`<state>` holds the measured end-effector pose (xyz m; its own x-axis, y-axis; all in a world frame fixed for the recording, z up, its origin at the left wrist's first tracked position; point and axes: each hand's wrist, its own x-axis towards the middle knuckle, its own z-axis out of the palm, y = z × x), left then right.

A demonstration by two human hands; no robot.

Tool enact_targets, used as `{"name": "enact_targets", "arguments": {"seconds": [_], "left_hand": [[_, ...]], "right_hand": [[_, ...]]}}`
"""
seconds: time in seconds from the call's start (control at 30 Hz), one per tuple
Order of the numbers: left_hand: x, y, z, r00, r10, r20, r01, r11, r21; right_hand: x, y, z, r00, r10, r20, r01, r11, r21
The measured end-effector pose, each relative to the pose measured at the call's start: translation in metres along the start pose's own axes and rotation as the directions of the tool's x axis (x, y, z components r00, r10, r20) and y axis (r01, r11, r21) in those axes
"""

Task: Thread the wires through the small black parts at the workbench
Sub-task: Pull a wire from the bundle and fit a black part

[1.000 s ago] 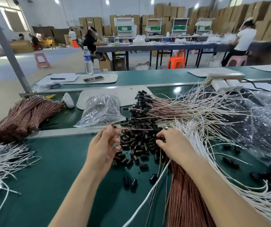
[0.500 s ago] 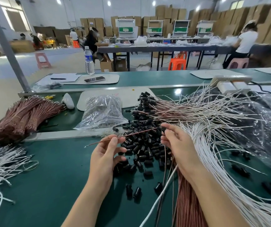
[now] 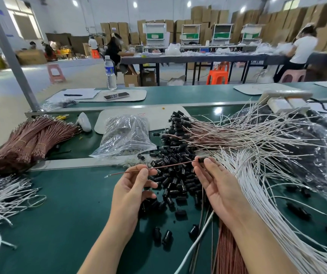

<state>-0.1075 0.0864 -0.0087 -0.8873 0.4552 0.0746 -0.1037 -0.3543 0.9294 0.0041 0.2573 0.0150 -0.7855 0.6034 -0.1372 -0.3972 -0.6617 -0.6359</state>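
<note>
Left grip: the left hand pinches the brown wire between thumb and forefinger, a little way in from its pale tip.
Right grip: the right hand pinches one black part at its fingertips, where the wire's other end meets it. I cannot tell how far the wire sits inside.
Where: wire and part are held in the air above the heap of loose black parts on the green tabletop, with the wire sloping up to the right.
Risk, slip: the part is small and looks smooth, so a slack pinch could drop it into the heap among its likes.
Risk, buckle: the wire is thin and flexible, and pushed off-axis it would likely bend rather than pass through.
Risk, snag: the white wires lie just beside the right hand and could catch a finger.
Materials: the wire is round and sheathed in reddish brown. The parts are short, dark, cap-like cylinders, faintly glossy. The tabletop is matte.
</note>
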Motion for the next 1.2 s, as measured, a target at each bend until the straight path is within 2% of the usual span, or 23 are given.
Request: {"name": "enact_targets", "arguments": {"seconds": [0.27, 0.57, 0.87, 1.07, 1.2], "left_hand": [[0.001, -0.002, -0.002, 1.000, -0.002, 0.003, 0.002, 1.000, 0.005], [0.006, -0.001, -0.005, 0.999, -0.044, 0.003, 0.044, 0.994, -0.102], [0.001, -0.002, -0.003, 0.999, 0.001, 0.047, 0.000, 1.000, -0.012], [-0.004, -0.003, 0.002, 0.996, 0.042, 0.078, -0.052, 0.991, 0.122], [-0.008, -0.002, 0.002, 0.990, 0.050, 0.129, -0.077, 0.974, 0.214]], "right_hand": [[-0.001, 0.002, -0.002, 0.994, 0.068, 0.090, -0.067, 0.998, -0.013], [-0.003, 0.003, -0.003, 0.985, 0.119, 0.124, -0.125, 0.991, 0.040], [-0.006, 0.001, -0.001, 0.976, 0.170, 0.139, -0.182, 0.980, 0.082], [-0.009, 0.013, 0.005, 0.953, 0.215, 0.214, -0.187, 0.972, -0.144], [-0.010, 0.025, 0.012, 0.959, 0.188, 0.213, -0.123, 0.951, -0.285]]}}
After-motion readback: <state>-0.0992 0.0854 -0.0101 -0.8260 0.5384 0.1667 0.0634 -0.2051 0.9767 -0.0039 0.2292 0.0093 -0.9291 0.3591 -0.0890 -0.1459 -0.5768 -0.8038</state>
